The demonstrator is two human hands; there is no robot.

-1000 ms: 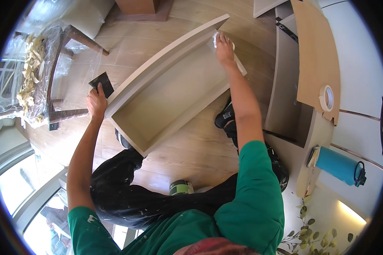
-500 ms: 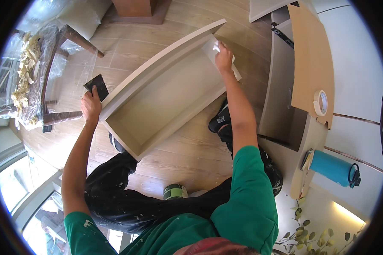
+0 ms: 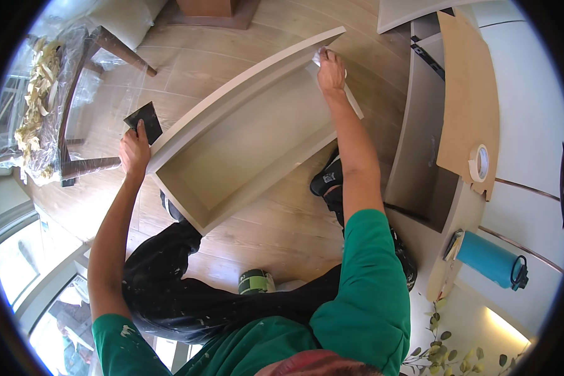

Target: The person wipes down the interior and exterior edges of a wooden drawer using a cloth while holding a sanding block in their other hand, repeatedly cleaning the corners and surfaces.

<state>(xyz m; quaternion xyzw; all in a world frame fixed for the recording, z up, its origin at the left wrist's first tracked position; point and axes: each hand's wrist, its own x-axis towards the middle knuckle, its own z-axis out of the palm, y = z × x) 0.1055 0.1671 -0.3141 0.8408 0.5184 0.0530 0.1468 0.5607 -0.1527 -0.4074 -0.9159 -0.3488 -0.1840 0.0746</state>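
A beige drawer (image 3: 250, 135) is tilted between my hands, its open side toward me and its long front panel along the far left edge. My left hand (image 3: 134, 150) is beside the panel's near left end, its fingers closed on a flat black square piece (image 3: 145, 122) that looks like a spreader or sanding sheet. At the drawer's far right corner, my right hand (image 3: 332, 72) presses a white crumpled cloth (image 3: 318, 57) to the inside by the front panel. Part of the cloth is hidden under the fingers.
On the right stands an opened cabinet (image 3: 420, 138) with a cardboard sheet (image 3: 470, 94), a tape roll (image 3: 479, 163) and a blue bottle (image 3: 490, 258) on top. A plastic-wrapped chair (image 3: 62, 113) is at left. A green-labelled tub (image 3: 254, 282) sits between my legs.
My right hand with the cloth has shifted slightly toward the front panel's far end. The left hand still grips the black piece, and the view has turned a little.
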